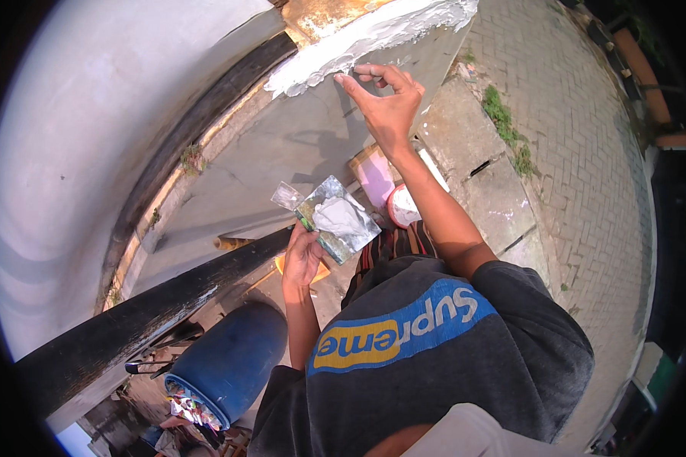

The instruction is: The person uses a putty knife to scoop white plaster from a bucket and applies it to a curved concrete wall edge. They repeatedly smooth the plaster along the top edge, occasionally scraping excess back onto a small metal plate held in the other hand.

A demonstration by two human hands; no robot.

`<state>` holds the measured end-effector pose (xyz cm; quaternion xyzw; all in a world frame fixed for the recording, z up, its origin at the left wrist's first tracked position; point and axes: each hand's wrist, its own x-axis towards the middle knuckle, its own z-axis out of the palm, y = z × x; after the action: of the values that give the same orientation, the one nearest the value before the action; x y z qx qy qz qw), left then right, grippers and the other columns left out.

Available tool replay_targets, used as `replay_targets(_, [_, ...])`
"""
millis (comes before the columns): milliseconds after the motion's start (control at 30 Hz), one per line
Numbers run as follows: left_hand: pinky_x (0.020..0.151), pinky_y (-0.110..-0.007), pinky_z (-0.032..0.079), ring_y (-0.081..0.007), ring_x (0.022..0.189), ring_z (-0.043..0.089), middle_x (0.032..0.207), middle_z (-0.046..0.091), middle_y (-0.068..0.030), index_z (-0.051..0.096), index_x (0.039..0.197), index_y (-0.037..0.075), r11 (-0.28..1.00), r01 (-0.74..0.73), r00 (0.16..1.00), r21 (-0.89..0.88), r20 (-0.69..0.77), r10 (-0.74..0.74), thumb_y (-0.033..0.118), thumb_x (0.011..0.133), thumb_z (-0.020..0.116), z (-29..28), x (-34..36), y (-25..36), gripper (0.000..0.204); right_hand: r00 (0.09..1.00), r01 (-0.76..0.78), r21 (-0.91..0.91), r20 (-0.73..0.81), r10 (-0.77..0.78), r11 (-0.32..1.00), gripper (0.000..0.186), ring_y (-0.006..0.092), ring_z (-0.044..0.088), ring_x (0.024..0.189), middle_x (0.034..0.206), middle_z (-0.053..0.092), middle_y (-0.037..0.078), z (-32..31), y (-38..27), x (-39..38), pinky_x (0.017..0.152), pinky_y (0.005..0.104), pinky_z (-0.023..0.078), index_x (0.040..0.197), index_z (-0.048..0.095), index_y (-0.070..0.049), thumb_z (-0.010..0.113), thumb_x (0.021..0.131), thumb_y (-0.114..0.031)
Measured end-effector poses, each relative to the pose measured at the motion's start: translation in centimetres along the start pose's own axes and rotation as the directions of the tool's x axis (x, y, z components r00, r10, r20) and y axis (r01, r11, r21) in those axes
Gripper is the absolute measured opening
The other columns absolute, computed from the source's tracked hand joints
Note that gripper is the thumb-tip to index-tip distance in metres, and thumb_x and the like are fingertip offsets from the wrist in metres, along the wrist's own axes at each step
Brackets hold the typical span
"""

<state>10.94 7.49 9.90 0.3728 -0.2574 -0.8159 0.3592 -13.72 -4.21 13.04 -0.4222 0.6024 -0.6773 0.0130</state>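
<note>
My left hand [303, 255] grips the edge of a flat square board [364, 236]. A mound of white putty [338, 215] lies on that board, and a small clear plastic piece [286, 196] sticks out by its far left corner. Ahead of me, my right hand [389, 95] is raised beside a rough band of white putty [373, 42] on the upper edge of a grey wall [282, 145]. Its fingers are bent in a pinch close to the lower edge of the band. Whatever lies between thumb and fingers is too thin or hidden to name.
A red-rimmed bucket [404, 206] with white content and a pinkish package [375, 179] stand below my right forearm. A dark beam [168, 305] crosses at left, above a blue barrel [236, 358] holding litter. Concrete slabs [465, 137] and paving [579, 137] lie to the right.
</note>
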Motion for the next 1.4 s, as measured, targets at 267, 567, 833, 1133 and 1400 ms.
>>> replay_targets(267, [0.093, -0.04, 0.052, -0.0265, 0.123, 0.051, 0.138, 0.044, -0.015, 0.025, 0.144, 0.0, 0.998, 0.042, 0.999, 0.057, 0.029, -0.043, 0.005, 0.084, 0.045, 0.2, 1.1, 0.8, 0.063, 0.987, 0.096, -0.138, -0.111, -0.112, 0.986, 0.016, 0.0122, 0.053, 0.068, 0.077, 0.068, -0.004, 0.8, -0.4, -0.3, 0.077, 0.0285, 0.034, 0.08, 0.073, -0.011, 0.081, 0.071, -0.021])
replay_targets(567, [0.091, -0.041, 0.054, -0.0276, 0.12, 0.053, 0.136, 0.045, -0.0162, 0.024, 0.144, 0.0, 0.996, 0.063, 0.996, 0.071, 0.051, -0.067, 0.003, 0.085, 0.043, 0.1, 0.9, 1.3, 0.062, 0.986, 0.039, 0.004, -0.161, -0.038, 0.999, 0.01, 0.0131, 0.053, 0.068, 0.076, 0.069, -0.001, 1.1, -0.8, -0.6, 0.069, 0.029, 0.04, 0.079, 0.073, -0.01, 0.078, 0.073, -0.015])
replay_targets(833, [0.096, -0.041, 0.051, -0.0292, 0.121, 0.053, 0.137, 0.044, -0.0175, 0.025, 0.143, -0.002, 0.996, 0.054, 0.997, 0.064, 0.058, -0.058, 0.005, 0.085, 0.046, -0.9, 0.8, 1.0, 0.061, 0.979, 0.107, -0.086, -0.163, -0.12, 0.991, 0.008, 0.0136, 0.052, 0.065, 0.072, 0.067, 0.001, 1.3, -0.7, 0.3, 0.064, 0.028, 0.041, 0.076, 0.068, -0.006, 0.074, 0.073, -0.01])
replay_targets(1133, [0.094, -0.041, 0.052, -0.028, 0.119, 0.054, 0.135, 0.046, -0.0169, 0.026, 0.142, -0.002, 0.996, 0.066, 0.996, 0.064, 0.063, -0.07, 0.005, 0.085, 0.045, -0.9, 1.0, 1.2, 0.06, 0.989, 0.014, -0.059, -0.148, -0.022, 0.998, 0.009, 0.0131, 0.053, 0.068, 0.076, 0.068, 0.002, -0.4, 0.8, 0.2, 0.066, 0.0285, 0.042, 0.08, 0.07, -0.006, 0.076, 0.076, -0.012])
replay_targets(1400, [0.092, -0.042, 0.053, -0.0277, 0.118, 0.055, 0.134, 0.047, -0.016, 0.026, 0.142, -0.001, 0.996, 0.073, 0.992, 0.053, 0.097, -0.078, 0.004, 0.085, 0.043, -0.8, 1.4, 1.1, 0.059, 0.998, -0.043, 0.015, -0.04, 0.044, 0.999, 0.015, 0.0134, 0.054, 0.079, 0.083, 0.069, -0.004, -0.7, -0.2, -0.4, 0.089, 0.0348, 0.029, 0.084, 0.073, -0.015, 0.079, 0.072, -0.023])
